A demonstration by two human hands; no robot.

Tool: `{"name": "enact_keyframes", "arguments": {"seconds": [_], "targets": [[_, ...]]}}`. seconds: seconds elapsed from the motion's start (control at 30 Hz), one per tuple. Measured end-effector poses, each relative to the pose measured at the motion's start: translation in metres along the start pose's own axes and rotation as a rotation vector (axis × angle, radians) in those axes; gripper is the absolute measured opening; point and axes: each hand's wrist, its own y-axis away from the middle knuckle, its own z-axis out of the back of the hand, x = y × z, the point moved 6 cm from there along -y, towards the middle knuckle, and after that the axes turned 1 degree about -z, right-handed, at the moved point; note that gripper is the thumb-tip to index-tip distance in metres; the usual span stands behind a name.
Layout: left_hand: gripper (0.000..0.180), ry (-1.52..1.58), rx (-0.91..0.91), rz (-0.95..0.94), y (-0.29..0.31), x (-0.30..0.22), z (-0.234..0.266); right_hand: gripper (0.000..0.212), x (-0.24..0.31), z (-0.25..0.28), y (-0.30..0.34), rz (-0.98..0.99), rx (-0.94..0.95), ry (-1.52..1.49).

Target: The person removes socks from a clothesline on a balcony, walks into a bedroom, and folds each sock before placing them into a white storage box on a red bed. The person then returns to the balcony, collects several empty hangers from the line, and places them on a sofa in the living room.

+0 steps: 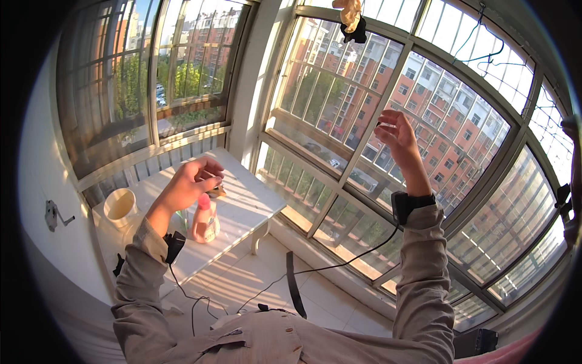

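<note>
My left hand (195,181) hangs over the white table with its fingers loosely bent and the thumb apart from them; nothing shows in it. Just below it stands a pinkish bottle (206,225) with a pink cap. Beside the bottle, a small brown and dark item (216,192) is partly hidden by the hand. My right hand (397,134) is raised in front of the window, fingers curved and parted. A tiny dark spot shows near its fingertips; I cannot tell whether it is held or lies behind them. Black devices are strapped to both wrists.
A cream bucket (120,206) stands on the left part of the white table (245,176). Black cables run from my wrists, and a dark strap (294,282) hangs over the tiled floor. Cloth items (351,18) and a wire hanger (485,51) hang high by the windows.
</note>
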Motion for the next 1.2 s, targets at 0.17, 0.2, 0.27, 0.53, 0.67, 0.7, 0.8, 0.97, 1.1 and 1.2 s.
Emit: {"name": "enact_keyframes", "arguments": {"seconds": [0.17,0.2,0.27,0.53,0.67,0.7,0.8,0.97,1.1,1.2], "targets": [[0.035,-0.274,0.050,-0.335,-0.149,-0.109,-0.011,0.081,0.005,0.004,-0.127,0.114,-0.116,0.235],[0.037,-0.302,0.052,-0.416,-0.176,-0.129,-0.017,0.086,0.008,0.004,-0.148,0.171,-0.122,0.288],[0.038,-0.390,-0.035,-0.471,-0.232,-0.164,-0.024,0.097,0.012,0.004,-0.189,0.292,-0.148,0.409],[0.060,-0.620,-0.639,-0.809,-0.362,-0.299,-0.046,0.110,0.003,0.018,-0.329,0.546,-0.323,0.607],[0.043,-0.670,-0.676,-0.937,-0.386,-0.326,-0.078,0.093,0.007,-0.003,-0.339,0.890,-0.420,0.482],[0.034,-0.527,-0.640,-0.771,-0.400,-0.324,-0.078,0.084,0.011,-0.006,-0.347,0.884,-0.407,0.452],[0.027,-0.790,-0.711,-0.692,-0.409,-0.329,-0.084,0.050,0.024,-0.016,-0.358,0.931,-0.459,0.298],[0.040,-0.839,-0.767,-0.596,-0.409,-0.299,-0.084,0.018,0.017,-0.036,-0.345,1.052,-0.326,0.044],[0.025,-0.752,-0.729,-0.539,-0.395,-0.274,-0.085,0.022,0.011,-0.052,-0.326,1.119,-0.099,-0.277],[0.021,-0.688,-0.675,-0.520,-0.379,-0.249,-0.096,0.019,0.006,-0.071,-0.308,1.127,0.056,-0.212]]}}
